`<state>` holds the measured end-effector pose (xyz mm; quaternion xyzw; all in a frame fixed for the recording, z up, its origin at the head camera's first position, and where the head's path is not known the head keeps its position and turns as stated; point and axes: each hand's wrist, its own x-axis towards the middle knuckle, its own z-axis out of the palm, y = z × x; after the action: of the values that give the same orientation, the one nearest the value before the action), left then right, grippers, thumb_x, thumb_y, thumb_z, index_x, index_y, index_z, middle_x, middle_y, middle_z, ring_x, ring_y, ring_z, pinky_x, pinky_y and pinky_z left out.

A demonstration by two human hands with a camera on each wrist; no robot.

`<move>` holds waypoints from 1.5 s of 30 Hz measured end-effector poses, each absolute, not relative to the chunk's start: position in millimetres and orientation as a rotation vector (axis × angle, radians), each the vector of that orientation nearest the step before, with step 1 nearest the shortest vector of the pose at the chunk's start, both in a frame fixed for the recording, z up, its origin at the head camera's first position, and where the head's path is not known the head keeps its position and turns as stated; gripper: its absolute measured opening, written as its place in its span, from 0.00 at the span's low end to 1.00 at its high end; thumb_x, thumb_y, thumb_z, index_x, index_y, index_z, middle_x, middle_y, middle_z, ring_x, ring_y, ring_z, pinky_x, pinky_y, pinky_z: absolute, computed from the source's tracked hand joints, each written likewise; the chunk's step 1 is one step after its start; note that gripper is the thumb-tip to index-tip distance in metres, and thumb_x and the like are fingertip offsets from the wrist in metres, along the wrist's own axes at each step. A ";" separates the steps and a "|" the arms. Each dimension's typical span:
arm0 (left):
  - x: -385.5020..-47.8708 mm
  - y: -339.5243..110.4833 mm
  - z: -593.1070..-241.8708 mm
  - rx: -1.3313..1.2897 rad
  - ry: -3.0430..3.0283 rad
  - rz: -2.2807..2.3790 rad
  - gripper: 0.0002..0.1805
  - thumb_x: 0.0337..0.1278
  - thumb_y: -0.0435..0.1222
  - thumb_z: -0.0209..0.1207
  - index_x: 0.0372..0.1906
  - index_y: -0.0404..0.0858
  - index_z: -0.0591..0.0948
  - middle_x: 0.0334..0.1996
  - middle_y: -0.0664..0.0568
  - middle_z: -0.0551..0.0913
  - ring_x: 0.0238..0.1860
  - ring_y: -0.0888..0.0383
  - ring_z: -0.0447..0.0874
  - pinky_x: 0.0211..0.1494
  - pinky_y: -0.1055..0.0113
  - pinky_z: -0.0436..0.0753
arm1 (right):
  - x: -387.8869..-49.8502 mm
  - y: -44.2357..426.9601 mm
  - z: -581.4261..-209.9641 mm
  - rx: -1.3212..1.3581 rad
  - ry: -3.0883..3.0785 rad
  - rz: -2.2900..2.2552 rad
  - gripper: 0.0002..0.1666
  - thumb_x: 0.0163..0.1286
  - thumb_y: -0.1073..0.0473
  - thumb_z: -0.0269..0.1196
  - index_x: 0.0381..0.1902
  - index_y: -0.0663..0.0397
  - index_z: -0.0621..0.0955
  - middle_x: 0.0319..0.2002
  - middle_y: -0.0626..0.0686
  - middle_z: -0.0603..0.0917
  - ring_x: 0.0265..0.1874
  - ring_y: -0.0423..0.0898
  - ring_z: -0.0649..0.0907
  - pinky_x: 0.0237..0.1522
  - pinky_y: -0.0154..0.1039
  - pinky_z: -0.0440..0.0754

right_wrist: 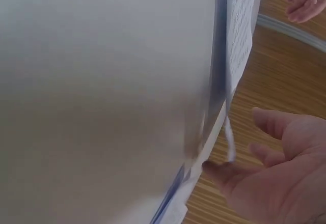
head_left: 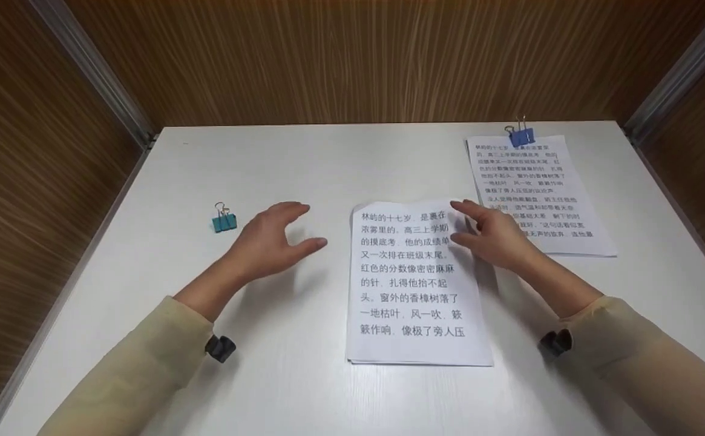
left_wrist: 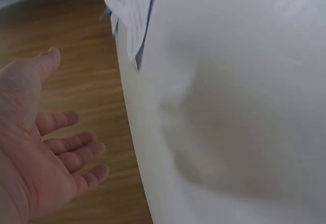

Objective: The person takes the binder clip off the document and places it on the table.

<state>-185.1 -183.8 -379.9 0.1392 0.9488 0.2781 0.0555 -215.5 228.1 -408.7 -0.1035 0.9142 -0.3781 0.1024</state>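
Note:
In the head view a stack of printed sheets (head_left: pixel 413 350) lies on the white table, its top edge slightly curled up. My right hand (head_left: pixel 497 235) is at the stack's upper right edge, thumb and fingers apart; in the right wrist view a fingertip is close to the raised paper edge, and I cannot tell whether it touches. To the left of the stack hovers my left hand (head_left: pixel 267 239), holding nothing, its fingers spread and relaxed in the left wrist view. A teal binder clip (head_left: pixel 224 222) stands on the table just left of that hand.
Toward the back right lies a second printed stack (head_left: pixel 546 181) with a blue binder clip (head_left: pixel 522 137) on its top edge, partly hidden by my right hand. Wood-grain panels (head_left: pixel 352 60) enclose the white table (head_left: pixel 279 393) at the back and sides.

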 end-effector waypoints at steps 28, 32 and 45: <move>-129.6 -105.9 -419.6 0.926 2.769 0.366 0.49 0.64 0.65 0.64 0.78 0.36 0.72 0.78 0.36 0.68 0.80 0.41 0.63 0.83 0.44 0.58 | -133.4 227.9 -396.4 -0.852 2.764 -0.342 0.41 0.57 0.46 0.82 0.66 0.56 0.84 0.68 0.66 0.81 0.71 0.72 0.74 0.72 0.68 0.69; -128.0 -104.6 -423.7 0.945 2.766 0.323 0.49 0.64 0.67 0.63 0.75 0.34 0.74 0.77 0.36 0.69 0.79 0.41 0.65 0.83 0.44 0.58 | -130.5 228.0 -399.1 -0.882 2.765 -0.322 0.37 0.57 0.47 0.82 0.62 0.57 0.86 0.64 0.64 0.84 0.67 0.71 0.78 0.67 0.68 0.76; -135.3 -106.2 -429.8 0.939 2.800 0.261 0.52 0.64 0.68 0.61 0.71 0.27 0.76 0.75 0.32 0.71 0.78 0.38 0.65 0.83 0.44 0.58 | -135.8 216.4 -407.9 -0.903 2.780 -0.217 0.36 0.57 0.48 0.81 0.60 0.58 0.87 0.66 0.66 0.82 0.69 0.70 0.77 0.69 0.68 0.74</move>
<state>-135.3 -106.2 -429.8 0.3155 0.9408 0.0876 0.0883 -135.8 216.4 -407.9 -0.3064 0.9432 -0.0738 0.1051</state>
